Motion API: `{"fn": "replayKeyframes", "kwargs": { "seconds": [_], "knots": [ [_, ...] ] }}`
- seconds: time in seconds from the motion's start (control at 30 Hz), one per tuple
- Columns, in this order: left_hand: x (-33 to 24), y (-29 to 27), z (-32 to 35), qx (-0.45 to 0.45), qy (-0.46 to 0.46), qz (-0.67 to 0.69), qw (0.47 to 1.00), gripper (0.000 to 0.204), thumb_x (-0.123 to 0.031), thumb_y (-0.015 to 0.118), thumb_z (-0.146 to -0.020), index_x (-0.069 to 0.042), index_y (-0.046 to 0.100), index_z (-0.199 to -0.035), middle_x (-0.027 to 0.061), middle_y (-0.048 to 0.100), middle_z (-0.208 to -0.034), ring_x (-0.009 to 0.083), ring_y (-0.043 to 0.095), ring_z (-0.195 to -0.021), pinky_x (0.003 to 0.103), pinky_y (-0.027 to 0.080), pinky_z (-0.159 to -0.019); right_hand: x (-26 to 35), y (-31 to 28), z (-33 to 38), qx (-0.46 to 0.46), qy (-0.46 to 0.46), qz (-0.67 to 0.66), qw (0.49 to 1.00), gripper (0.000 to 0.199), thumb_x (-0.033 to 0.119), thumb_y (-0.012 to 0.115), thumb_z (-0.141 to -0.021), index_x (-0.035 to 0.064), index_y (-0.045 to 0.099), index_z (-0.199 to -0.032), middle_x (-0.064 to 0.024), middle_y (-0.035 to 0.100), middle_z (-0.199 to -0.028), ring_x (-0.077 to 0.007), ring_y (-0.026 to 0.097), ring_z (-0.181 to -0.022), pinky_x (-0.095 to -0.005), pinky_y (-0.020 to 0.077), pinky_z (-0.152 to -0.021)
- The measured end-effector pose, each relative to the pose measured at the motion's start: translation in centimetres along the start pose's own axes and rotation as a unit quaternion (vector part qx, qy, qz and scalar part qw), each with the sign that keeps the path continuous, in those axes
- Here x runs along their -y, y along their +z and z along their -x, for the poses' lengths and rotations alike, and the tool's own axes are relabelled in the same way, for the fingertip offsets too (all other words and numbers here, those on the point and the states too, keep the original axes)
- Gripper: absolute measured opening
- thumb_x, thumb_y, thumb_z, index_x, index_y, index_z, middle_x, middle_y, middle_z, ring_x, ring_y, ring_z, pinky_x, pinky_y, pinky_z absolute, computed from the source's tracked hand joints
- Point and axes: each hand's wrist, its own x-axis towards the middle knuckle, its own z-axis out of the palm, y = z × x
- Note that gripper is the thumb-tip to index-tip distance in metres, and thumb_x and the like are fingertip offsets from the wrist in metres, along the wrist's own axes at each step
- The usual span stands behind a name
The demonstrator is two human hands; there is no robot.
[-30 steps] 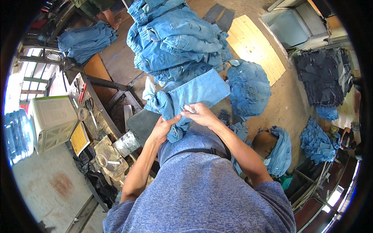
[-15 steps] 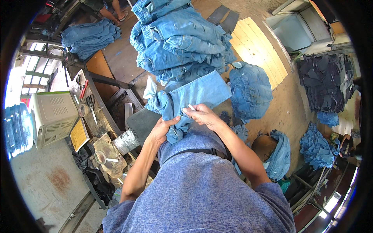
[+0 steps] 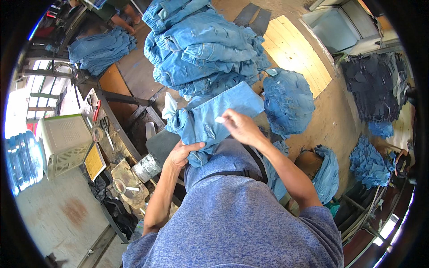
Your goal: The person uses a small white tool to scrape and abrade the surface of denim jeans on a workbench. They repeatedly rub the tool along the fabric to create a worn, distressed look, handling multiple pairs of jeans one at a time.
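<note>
In the head view, we have the light-blue denim garment (image 3: 232,103) across our lap, on our side of the tall denim pile (image 3: 208,51); whether the two touch, we cannot tell. To handle it well, we should hold the bunched end firmly, let the broad panel lie flat and work with light fingers around the small dark patch (image 3: 209,130), so the cloth does not pucker. Our left hand (image 3: 180,154) grips the bunched end, thumb on top, on the near side of the pile. Our right hand (image 3: 243,128), between that pile and our waist, has its fingers curled, seemingly pinching a small white piece (image 3: 219,119) above the panel; whether its fingertips touch the cloth, we cannot tell.
</note>
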Motion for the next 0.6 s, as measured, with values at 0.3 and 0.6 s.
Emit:
{"fn": "replayKeyframes", "kwargs": {
  "seconds": [0.3,0.6],
  "knots": [
    [-0.3,-1.4,-0.6,0.012,0.009,-0.045,0.999,0.066,0.006,0.085,-0.078,0.005,0.059,-0.139,0.0133,0.070,-0.130,0.0278,0.070,-0.116,0.042,0.056,-0.104,3.1,-0.4,1.1,-0.043,-0.042,0.170,0.984,0.029,0.041,0.070,-0.099,0.0124,0.077,-0.097,-0.0150,0.076,-0.080,-0.0378,0.075,-0.080,-0.0494,0.0578,-0.072],
    [-1.1,1.1,-3.1,0.030,0.040,0.036,0.998,0.060,0.003,0.076,-0.082,0.002,0.058,-0.139,0.0153,0.071,-0.127,0.0312,0.072,-0.113,0.046,0.058,-0.102,-4.6,-4.2,-1.1,-0.235,-0.014,0.136,0.962,0.018,0.031,0.064,-0.106,0.0130,0.069,-0.104,-0.0075,0.073,-0.072,-0.0285,0.073,-0.066,-0.0427,0.0552,-0.062]
  ]
}}
